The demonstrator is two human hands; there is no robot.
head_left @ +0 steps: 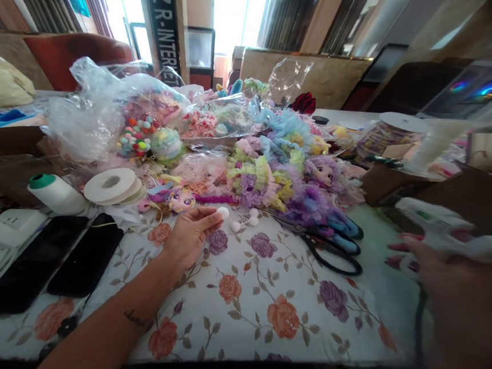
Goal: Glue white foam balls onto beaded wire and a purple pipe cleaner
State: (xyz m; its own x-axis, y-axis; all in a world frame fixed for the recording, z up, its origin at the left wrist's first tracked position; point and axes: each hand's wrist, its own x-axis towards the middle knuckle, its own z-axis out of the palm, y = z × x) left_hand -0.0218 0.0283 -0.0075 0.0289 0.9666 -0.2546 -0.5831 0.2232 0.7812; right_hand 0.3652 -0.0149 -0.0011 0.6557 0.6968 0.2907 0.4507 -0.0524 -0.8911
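Note:
Between the thumb and fingers of my left hand (192, 232) is a small white pom-pom (223, 213), held just above the flowered tablecloth (245, 270). Two or three more white pom-poms (253, 216) lie to its right on the cloth, by a thin, pale strand. At the right edge my right hand (438, 271), blurred, is wrapped round a white hot glue gun (443, 227) whose nozzle points left. Black-handled scissors (329, 252) lie on the cloth between the two hands.
Ruffled pastel trim (266, 177) and doll heads (182, 200) are heaped across the back. Ribbon spool (110, 186), thread cone (55, 192) and two dark phones (84, 256) sit at left. Clear plastic bags (88, 106) rise behind; brown cardboard (467, 199) stands at right.

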